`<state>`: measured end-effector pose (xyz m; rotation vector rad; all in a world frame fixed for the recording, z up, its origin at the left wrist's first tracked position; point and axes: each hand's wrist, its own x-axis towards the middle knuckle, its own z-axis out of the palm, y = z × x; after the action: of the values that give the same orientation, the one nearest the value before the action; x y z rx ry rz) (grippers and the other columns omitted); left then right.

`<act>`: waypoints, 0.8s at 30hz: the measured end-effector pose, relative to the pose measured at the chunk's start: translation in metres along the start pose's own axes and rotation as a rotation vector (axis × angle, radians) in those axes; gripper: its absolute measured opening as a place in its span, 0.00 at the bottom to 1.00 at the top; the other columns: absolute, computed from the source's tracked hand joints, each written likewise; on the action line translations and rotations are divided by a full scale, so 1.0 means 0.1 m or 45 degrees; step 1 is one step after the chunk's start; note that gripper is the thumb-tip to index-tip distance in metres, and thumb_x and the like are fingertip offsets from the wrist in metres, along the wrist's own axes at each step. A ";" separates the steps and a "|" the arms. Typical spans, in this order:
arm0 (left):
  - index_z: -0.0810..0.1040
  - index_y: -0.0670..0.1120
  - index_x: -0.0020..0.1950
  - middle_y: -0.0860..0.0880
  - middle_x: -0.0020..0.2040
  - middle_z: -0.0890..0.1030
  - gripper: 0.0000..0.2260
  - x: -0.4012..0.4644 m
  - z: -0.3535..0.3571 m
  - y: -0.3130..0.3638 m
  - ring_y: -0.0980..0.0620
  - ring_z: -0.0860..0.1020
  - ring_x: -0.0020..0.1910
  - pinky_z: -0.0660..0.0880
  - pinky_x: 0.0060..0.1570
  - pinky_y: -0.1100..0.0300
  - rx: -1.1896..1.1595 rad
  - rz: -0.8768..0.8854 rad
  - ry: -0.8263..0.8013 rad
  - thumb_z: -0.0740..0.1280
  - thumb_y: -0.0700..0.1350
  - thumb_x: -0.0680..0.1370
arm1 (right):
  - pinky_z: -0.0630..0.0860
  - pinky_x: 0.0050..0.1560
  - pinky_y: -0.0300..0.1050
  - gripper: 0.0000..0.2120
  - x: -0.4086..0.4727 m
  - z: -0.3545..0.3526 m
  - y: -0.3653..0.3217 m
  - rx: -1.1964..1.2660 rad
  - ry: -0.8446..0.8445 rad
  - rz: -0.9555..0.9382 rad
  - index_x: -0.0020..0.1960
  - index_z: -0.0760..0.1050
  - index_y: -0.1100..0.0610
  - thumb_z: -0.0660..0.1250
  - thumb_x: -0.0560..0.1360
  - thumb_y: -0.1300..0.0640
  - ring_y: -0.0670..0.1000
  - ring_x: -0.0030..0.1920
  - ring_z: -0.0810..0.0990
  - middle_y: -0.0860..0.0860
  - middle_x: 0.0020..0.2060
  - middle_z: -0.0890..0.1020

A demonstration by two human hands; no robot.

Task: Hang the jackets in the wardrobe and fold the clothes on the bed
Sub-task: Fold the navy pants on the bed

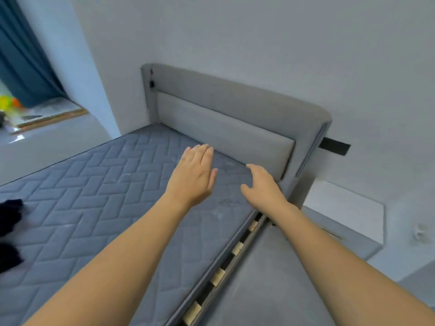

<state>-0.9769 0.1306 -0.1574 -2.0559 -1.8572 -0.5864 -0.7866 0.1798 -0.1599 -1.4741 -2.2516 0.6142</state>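
Presently both hands are out over the bed, holding nothing. Left hand (194, 175): fingers straight and together, palm down, above the quilted mattress (98, 184) near its head end; whether it touches the surface I cannot tell. Right hand (261, 184): fingers relaxed and slightly bent, thumb spread, reaching toward the corner where the mattress meets the padded headboard (223, 128). Neither grips fabric.

Mattress bare, grey-blue, herringbone stitching. Along its right edge a gap shows wooden slats (217, 276) of the frame.

Task's things: only a dark garment (10, 231) shows, at the far left edge of the view, lying on the mattress, well apart from both hands. Partly cut off and blurred; whether jacket or other clothing cannot be told. No wardrobe or hangers in view.

Judgement on handling: dark cloth looks soft and limp, likely light, will sag and bunch if lifted by one point. Best taken at two points, shoulders or collar seam, one per hand, so it hangs flat for folding or hanging.

Beyond: white bedside unit (348, 210) at right, teal curtain (21, 57) upper left.
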 end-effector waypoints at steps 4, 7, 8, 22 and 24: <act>0.66 0.34 0.72 0.38 0.71 0.69 0.24 -0.77 -0.30 -0.86 0.39 0.67 0.70 0.58 0.73 0.44 0.102 -0.300 -0.004 0.62 0.47 0.81 | 0.60 0.73 0.49 0.29 0.17 0.75 -0.88 0.014 -0.197 -0.241 0.76 0.59 0.60 0.62 0.77 0.58 0.56 0.74 0.62 0.57 0.74 0.64; 0.67 0.34 0.72 0.37 0.70 0.70 0.24 -1.47 -0.53 -1.39 0.38 0.68 0.70 0.59 0.73 0.42 0.198 -0.527 -0.043 0.63 0.46 0.80 | 0.60 0.72 0.50 0.29 0.18 1.35 -1.55 0.019 -0.371 -0.423 0.77 0.58 0.59 0.61 0.78 0.57 0.55 0.74 0.61 0.55 0.75 0.62; 0.66 0.34 0.72 0.37 0.71 0.69 0.24 -1.71 -0.61 -1.55 0.38 0.67 0.70 0.59 0.73 0.43 0.236 -0.601 -0.063 0.62 0.46 0.81 | 0.60 0.72 0.50 0.29 0.16 1.55 -1.78 0.016 -0.428 -0.488 0.77 0.58 0.59 0.61 0.78 0.57 0.55 0.74 0.61 0.55 0.75 0.62; 0.64 0.35 0.74 0.38 0.72 0.67 0.25 -4.65 -1.37 -3.90 0.40 0.65 0.71 0.59 0.71 0.45 0.412 -1.399 -0.121 0.61 0.46 0.81 | 0.59 0.71 0.47 0.29 -0.43 4.38 -4.79 0.004 -0.951 -0.969 0.78 0.56 0.57 0.61 0.79 0.58 0.54 0.74 0.60 0.54 0.75 0.61; 0.66 0.35 0.73 0.38 0.72 0.67 0.23 -4.96 -1.34 -4.36 0.40 0.65 0.72 0.59 0.72 0.44 0.381 -1.491 -0.109 0.62 0.44 0.80 | 0.61 0.71 0.48 0.29 -0.38 4.83 -5.14 -0.001 -0.965 -0.977 0.77 0.57 0.57 0.61 0.78 0.58 0.54 0.74 0.62 0.54 0.75 0.62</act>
<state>-1.4607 -0.3150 -0.3049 -0.6528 -2.8636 -0.3957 -1.4190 -0.1103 -0.2832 -0.2542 -3.0680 0.9952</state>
